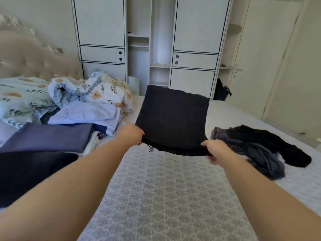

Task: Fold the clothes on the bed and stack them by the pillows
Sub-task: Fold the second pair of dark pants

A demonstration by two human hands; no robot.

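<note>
Both bare forearms reach forward over the patterned bed cover (156, 197), hands apart. The left hand (132, 134) pinches the near left corner of a folded dark garment (172, 119); the right hand (216, 150) grips the near right corner, thumb on top, fingers curled beneath. The garment is held between the two hands, lifted off the bed and tilted up away from the person. It reads as a flat, roughly square panel, near-black navy, matte, with a fine woven texture; near edge shows stacked layers, and a small pale tag or cord end hangs just below it beside the left hand. Left of the left hand: folded pieces lying flat, a dark navy one (31, 173) nearest, a slate-blue one (48, 136) beyond it. Right of the right hand: an unfolded heap of black and grey clothing (257, 146) on the bed. Farther left, beyond the folded pieces: pale lilac fabric (90, 113), then crumpled floral bedding (93, 89). Farthest: a white wardrobe (152, 40) and a closed door (267, 58).
</note>
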